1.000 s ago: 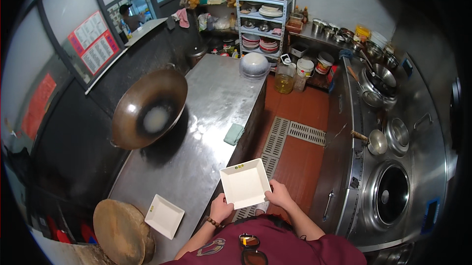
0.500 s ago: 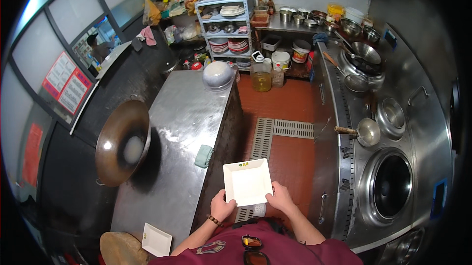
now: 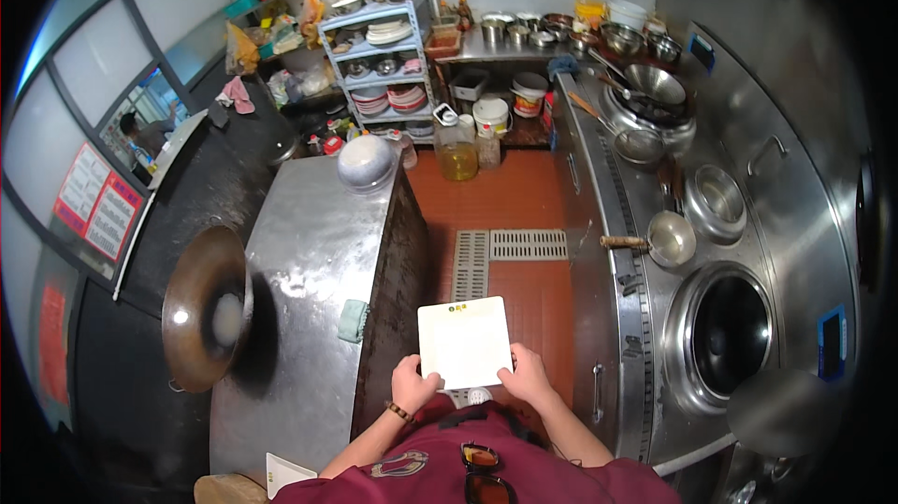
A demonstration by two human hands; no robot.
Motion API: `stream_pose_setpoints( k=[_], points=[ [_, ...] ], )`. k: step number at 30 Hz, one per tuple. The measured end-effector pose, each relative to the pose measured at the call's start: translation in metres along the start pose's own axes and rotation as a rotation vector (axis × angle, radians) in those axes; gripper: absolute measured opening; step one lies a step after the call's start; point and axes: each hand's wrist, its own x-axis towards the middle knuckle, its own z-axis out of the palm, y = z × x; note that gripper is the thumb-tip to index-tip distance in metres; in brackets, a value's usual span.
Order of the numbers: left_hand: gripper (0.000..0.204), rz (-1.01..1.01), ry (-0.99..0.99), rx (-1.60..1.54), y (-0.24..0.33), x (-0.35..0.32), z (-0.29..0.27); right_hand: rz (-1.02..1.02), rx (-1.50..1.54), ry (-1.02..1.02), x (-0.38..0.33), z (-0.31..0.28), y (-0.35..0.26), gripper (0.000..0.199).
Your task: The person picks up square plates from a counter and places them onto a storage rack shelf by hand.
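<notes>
White square plate (image 3: 465, 342) between both hands (image 3: 415, 382), above floor.

The person wears a maroon short-sleeved shirt (image 3: 524, 476) with a patterned patch on the left sleeve, a beaded bracelet (image 3: 400, 410) on the left wrist, and dark sunglasses (image 3: 482, 468) hanging at the collar.
</notes>
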Motion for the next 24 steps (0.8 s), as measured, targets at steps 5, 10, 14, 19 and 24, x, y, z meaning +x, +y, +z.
stream_pose_setpoints(
  k=[5, 10, 14, 19, 24],
  points=[
    [0.033, 0.026, -0.083, -0.052, 0.022, 0.025, -0.001, 0.046, 0.034, 0.04, 0.009, -0.013, -0.002, 0.031],
    [0.033, 0.121, -0.133, 0.056, 0.02, 0.063, 0.012, 0.063, -0.088, 0.12, 0.028, -0.019, -0.01, 0.033],
    [0.034, 0.162, -0.17, 0.08, 0.02, 0.107, 0.021, 0.059, -0.203, 0.154, 0.054, -0.02, -0.009, 0.034],
    [0.033, 0.23, -0.2, -0.022, 0.036, 0.162, 0.016, 0.146, -0.213, 0.202, 0.096, -0.023, -0.019, 0.034],
    [0.035, 0.244, -0.197, -0.089, 0.031, 0.218, 0.015, 0.169, -0.132, 0.192, 0.142, -0.026, -0.043, 0.034]
  ],
)
